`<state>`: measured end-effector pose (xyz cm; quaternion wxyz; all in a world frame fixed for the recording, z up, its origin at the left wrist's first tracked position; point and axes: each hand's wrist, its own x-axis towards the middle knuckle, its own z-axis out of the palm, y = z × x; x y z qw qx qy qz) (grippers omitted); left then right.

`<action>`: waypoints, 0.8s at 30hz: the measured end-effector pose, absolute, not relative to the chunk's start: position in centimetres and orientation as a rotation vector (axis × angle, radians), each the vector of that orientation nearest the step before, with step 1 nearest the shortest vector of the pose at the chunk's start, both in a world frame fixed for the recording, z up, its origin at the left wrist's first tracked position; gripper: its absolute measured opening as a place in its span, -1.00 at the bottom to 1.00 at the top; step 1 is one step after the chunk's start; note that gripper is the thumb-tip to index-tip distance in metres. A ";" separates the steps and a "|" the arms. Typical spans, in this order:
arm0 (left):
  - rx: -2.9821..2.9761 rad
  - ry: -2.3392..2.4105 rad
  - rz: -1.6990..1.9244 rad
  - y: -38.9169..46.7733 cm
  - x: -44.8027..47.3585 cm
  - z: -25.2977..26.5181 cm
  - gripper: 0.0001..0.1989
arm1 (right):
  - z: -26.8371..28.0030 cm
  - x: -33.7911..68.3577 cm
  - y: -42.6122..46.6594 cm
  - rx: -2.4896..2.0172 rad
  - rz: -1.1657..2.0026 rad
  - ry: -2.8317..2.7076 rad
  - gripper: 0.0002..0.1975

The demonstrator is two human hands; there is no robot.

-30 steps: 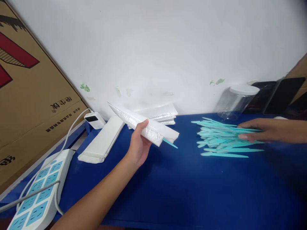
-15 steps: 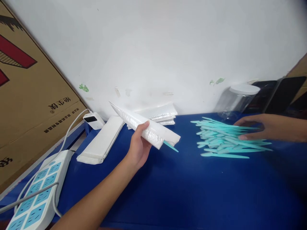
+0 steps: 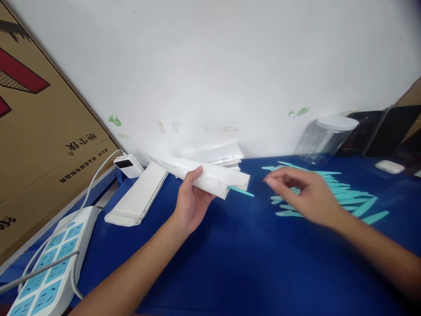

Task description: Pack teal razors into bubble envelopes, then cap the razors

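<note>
My left hand (image 3: 194, 199) grips a white folded plastic sleeve (image 3: 210, 175), thumb on top and fingers underneath. A slim teal plastic stick (image 3: 241, 191) pokes out of the sleeve's right end. My right hand (image 3: 301, 193), slightly blurred, is just right of the sleeve, thumb and forefinger pinched together. Nothing shows clearly between those fingertips. Behind and below it, a loose pile of similar teal sticks (image 3: 351, 193) lies on the blue table, partly hidden by the hand. More white sleeves (image 3: 217, 153) are stacked by the wall, behind the held one.
Left on the blue table (image 3: 250, 263) are another folded white stack (image 3: 136, 195), a small white device (image 3: 128, 166) and a power strip (image 3: 55, 263) with cables. A clear jar (image 3: 329, 136), dark panels (image 3: 391, 131) and a white case (image 3: 390, 166) stand at the right. A cardboard box (image 3: 46, 123) borders the left.
My right hand has moved left from the pile towards the sleeve, its fingers now pinched. Some teal sticks have shifted right. The held sleeve has tilted flatter.
</note>
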<state>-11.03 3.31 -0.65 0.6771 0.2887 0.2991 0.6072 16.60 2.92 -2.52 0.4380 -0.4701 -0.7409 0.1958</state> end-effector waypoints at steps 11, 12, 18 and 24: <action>0.643 0.622 1.298 3.2 -11.1 -0.3 -0.68 | -3.7 13.7 1.1 -1.054 0.663 -1.718 -0.84; 0.638 0.623 1.306 3.3 -11.2 -0.3 -0.67 | -3.2 13.9 1.1 -1.068 0.679 -1.697 -0.84; 0.688 0.595 1.274 3.3 -10.9 -0.6 -0.70 | -2.8 13.4 0.6 -0.964 0.511 -1.782 -0.74; 0.646 0.579 1.248 3.2 -11.1 -0.4 -0.63 | -2.7 13.3 0.2 -1.007 0.462 -1.717 -0.90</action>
